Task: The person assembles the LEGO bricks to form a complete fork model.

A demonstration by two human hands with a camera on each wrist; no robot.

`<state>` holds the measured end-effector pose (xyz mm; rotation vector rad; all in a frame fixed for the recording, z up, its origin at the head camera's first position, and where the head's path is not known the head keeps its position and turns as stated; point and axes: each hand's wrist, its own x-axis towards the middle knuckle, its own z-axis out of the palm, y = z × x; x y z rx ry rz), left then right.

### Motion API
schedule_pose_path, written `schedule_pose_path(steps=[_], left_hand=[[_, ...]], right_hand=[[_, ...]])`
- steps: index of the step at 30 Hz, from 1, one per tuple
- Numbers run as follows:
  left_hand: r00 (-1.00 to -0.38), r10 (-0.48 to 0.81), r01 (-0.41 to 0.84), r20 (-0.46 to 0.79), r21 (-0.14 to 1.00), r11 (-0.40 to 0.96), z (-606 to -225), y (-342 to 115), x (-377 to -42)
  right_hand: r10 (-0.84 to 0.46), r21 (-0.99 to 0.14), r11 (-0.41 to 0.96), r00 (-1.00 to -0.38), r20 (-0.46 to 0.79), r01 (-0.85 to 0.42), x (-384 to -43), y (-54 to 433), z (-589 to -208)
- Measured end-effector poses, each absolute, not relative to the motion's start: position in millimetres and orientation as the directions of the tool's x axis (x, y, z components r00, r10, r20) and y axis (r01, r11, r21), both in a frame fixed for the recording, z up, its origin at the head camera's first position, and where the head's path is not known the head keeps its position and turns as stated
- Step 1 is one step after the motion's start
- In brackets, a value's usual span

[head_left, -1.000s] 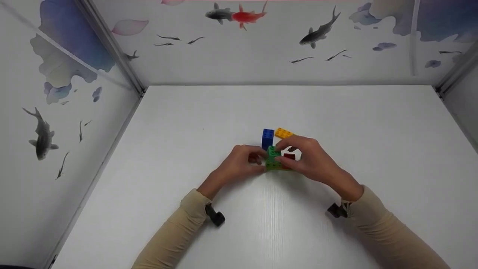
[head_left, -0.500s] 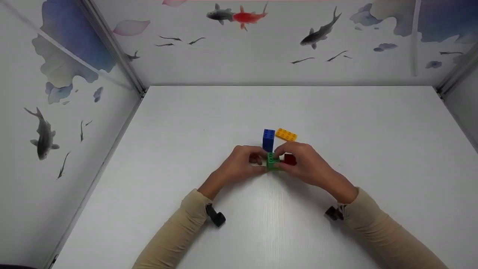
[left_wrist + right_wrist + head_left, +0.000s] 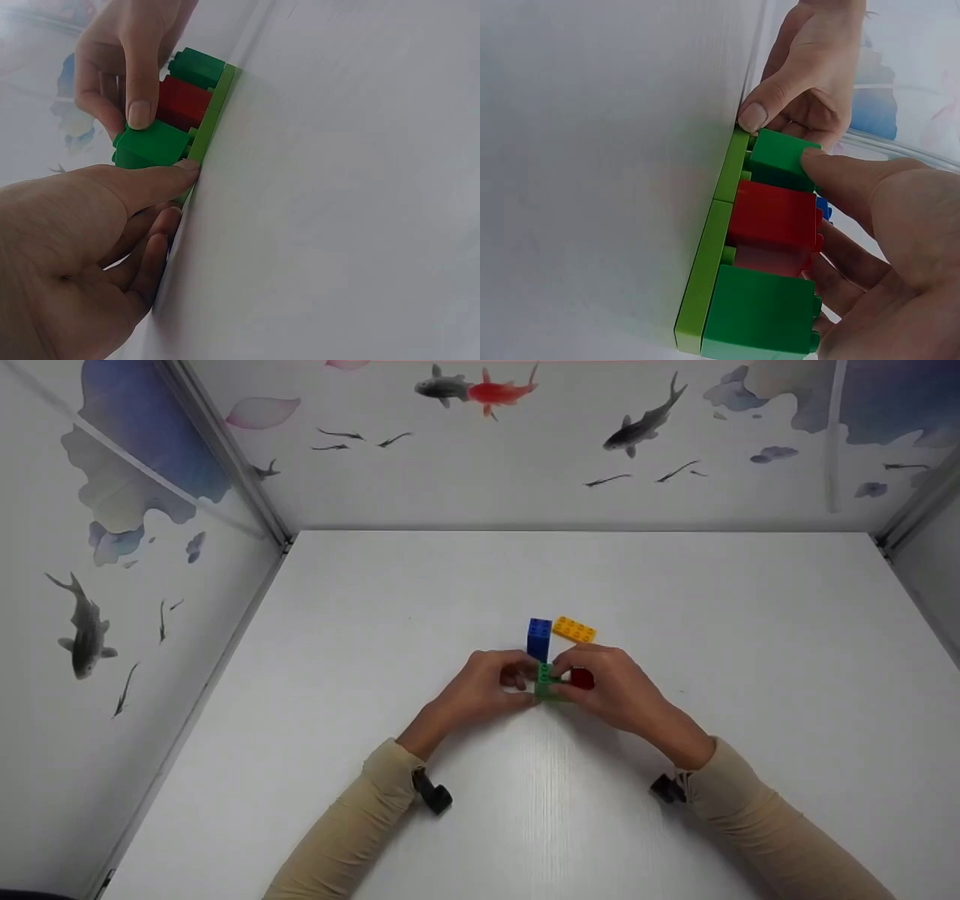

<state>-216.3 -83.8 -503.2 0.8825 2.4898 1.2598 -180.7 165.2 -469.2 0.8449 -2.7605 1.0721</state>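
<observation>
Now that the green block [image 3: 784, 159] is lower than a second ago, over the left end of the lime base [image 3: 709, 274] | right hand [image 3: 624, 688]: narrow grip, pinching it | left hand [image 3: 489, 682]: holding base (studs show; seemingly unseated)

Wears a tan left sleeve [image 3: 337, 817] and a matching right sleeve [image 3: 787, 825], long, creased along the forearms, ending in plain cuffs [image 3: 388, 765]. Bears small, blocky black devices [image 3: 436, 799] at the inner wrists. Shows ringless fingers [image 3: 154, 270] with short nails [image 3: 139, 114].
</observation>
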Motion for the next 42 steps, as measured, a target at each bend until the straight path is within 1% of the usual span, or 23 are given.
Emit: schedule_pose_path(steps=[11,17,25,32,42], left_hand=[[-0.796,0.601,0.405,0.075,0.804,0.436,-503.2,-83.3,-216.4],[-0.8,0.597,0.4,0.066,0.8,0.448,-503.1,-83.3,-215.4],[-0.793,0.605,0.412,0.075,0.797,0.442,-503.1,-83.1,-216.2],[-0.791,0.608,0.413,0.073,0.797,0.441,-502.5,-83.1,-216.3],[-0.803,0.593,0.408,0.07,0.79,0.459,-502.4,-83.0,-215.3]], right_hand=[[-0.481,-0.592,0.618,-0.845,0.234,-0.517,-181.6,168.3,-468.1],[-0.484,-0.597,0.618,-0.846,0.224,-0.512,-180.4,168.3,-465.5],[-0.475,-0.569,0.644,-0.85,0.227,-0.512,-180.0,168.7,-465.0],[-0.473,-0.555,0.647,-0.846,0.246,-0.523,-178.6,167.8,-464.6],[-0.487,-0.499,0.659,-0.825,0.287,-0.563,-176.8,167.8,-465.3]])
